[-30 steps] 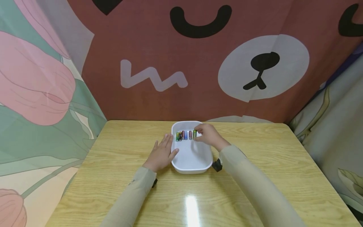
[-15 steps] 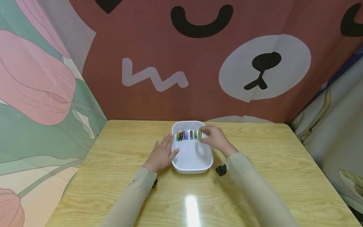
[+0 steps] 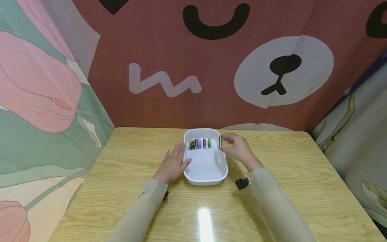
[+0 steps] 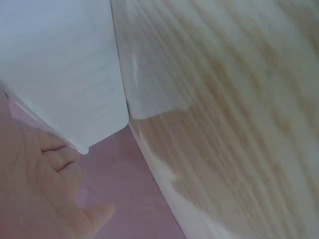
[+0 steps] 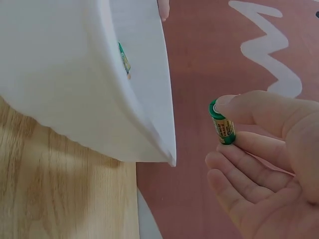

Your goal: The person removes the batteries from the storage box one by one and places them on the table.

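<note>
My right hand (image 3: 240,149) pinches a green and gold battery (image 5: 223,124) by its two ends, between thumb and fingertip, at the right rim of the white tray (image 3: 205,169). Inside the tray, toward its far end, several batteries lie side by side: a green one (image 3: 209,143) stands a little apart on the right, a dark red one (image 3: 204,143) beside it, and a blue one (image 3: 199,144) in a closer group at left. My left hand (image 3: 171,164) rests with straight fingers against the tray's left rim, thumb over the edge.
The tray stands on a wooden table (image 3: 121,174) near its far edge. Behind it hangs a printed cloth (image 3: 169,111) with a bear face. Dark wrist devices (image 3: 242,183) sit under the sleeves.
My right hand moves rightward with the pinched battery, from above the row to the tray's right rim. Another green battery lies in the row where the hand was. The left hand stays put.
</note>
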`<state>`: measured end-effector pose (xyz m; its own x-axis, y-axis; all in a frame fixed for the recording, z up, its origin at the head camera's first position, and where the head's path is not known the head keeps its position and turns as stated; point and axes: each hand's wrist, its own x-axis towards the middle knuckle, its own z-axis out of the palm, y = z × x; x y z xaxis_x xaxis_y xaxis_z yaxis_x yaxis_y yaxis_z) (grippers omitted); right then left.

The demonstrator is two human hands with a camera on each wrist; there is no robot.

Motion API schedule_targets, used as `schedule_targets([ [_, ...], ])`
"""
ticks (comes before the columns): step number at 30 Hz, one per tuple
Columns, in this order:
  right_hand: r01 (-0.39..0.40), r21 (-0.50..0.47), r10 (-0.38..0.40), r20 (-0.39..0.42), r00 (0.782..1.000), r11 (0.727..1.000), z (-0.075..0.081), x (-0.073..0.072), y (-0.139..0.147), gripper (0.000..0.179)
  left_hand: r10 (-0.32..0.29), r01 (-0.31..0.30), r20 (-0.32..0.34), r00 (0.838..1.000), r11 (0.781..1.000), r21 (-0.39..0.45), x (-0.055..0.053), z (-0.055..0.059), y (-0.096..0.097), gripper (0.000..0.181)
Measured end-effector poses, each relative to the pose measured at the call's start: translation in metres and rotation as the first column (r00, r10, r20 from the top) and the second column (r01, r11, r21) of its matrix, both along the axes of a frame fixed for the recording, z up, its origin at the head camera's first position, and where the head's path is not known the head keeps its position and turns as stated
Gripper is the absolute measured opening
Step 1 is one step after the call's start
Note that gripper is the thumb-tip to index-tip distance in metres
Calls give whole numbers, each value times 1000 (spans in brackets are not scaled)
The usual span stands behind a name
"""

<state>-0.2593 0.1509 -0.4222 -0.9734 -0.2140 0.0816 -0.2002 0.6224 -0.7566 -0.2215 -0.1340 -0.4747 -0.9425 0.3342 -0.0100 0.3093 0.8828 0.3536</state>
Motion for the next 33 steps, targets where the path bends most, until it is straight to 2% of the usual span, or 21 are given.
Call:
schedule_targets([
  [6,20,-25,-20,18,1000,999,-3,5,5,53,4,-4,-1,1000,1000,14,1,1,1,73],
  [22,51,-74,-51,-3,999,996,-16,11,29,53,9,-8,-6,1000,1000,18,0,-3,0,72],
  [33,36,-192,-39,-16,999,981,-29,13,42,51,3,-2,-19,1000,1000,12,-2,-4,-1,72],
])
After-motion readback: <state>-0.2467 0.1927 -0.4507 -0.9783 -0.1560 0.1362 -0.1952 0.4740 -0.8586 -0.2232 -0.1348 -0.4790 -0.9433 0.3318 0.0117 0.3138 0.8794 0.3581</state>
